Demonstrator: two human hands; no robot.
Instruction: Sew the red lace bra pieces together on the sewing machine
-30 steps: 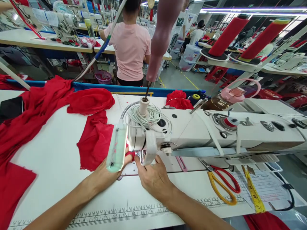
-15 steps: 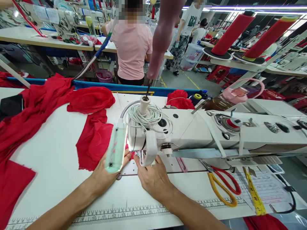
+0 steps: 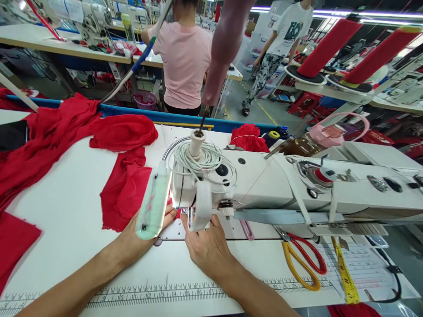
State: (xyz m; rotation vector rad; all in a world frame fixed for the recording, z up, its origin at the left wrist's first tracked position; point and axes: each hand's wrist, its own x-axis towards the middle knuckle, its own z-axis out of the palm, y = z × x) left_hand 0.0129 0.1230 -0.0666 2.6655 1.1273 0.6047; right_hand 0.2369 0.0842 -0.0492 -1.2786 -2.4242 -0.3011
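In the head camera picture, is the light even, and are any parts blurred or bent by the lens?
Head view: light is uneven, with a white glow on the sewing machine beside the pale green lamp and glaring ceiling strips; head view: the lens curves the printed ruler along the bottom; head view: the left hand and right hand look sharp, the lamp slightly soft.

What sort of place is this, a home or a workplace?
Most likely a garment factory's sewing floor. A white industrial sewing machine stands before the person, tall red thread cones rise at the right, and more sewing tables with another worker in a pink shirt fill the background.
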